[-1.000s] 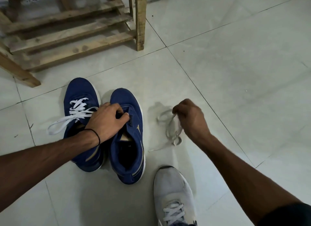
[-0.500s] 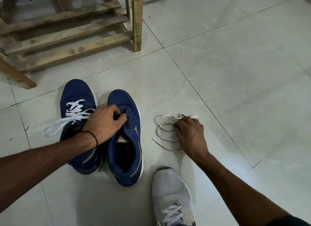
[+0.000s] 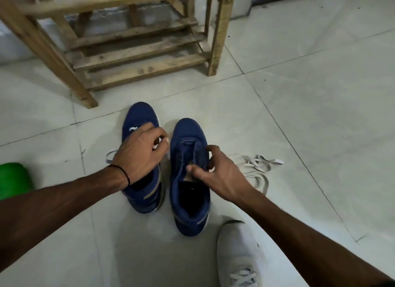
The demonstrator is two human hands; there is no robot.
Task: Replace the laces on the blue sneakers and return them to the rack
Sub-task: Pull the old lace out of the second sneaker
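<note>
From my feed, the fingers [image 3: 157,137] of the left hand [image 3: 139,156] are curled in narrow over the lacing of the laced blue sneaker [image 3: 139,115]. They are closed on a strand of its white lace [image 3: 133,128], and bits of white show between thumb and fingertips. A loop of that lace pokes out on the floor [image 3: 299,94] just beside the wrist, which wears a thin black band [image 3: 126,175]. The right hand [image 3: 222,175] pinches the second blue sneaker [image 3: 188,133] at its throat: the thumb presses the tongue near the collar, and the index finger hooks over the outer eyelet edge. I cannot tell where its other 3 fingers lie, because the back of the hand covers them. The 2 sneakers stand side by side on the pale tiles with toes pointing away from me, the laced one a little farther forward, and their inner sides are close together. A loose lace [image 3: 256,169] lies in a flat tangle on the floor just beyond the right hand, apart from both sneakers. The wooden rack [image 3: 136,51] stands beyond the toes, with its slatted lower shelves in view, and it is near the sneakers without touching them. At the bottom edge sits a white shoe [image 3: 239,254], beside the right forearm. A green object [image 3: 12,180] shows at the left border, only partly in view.
</note>
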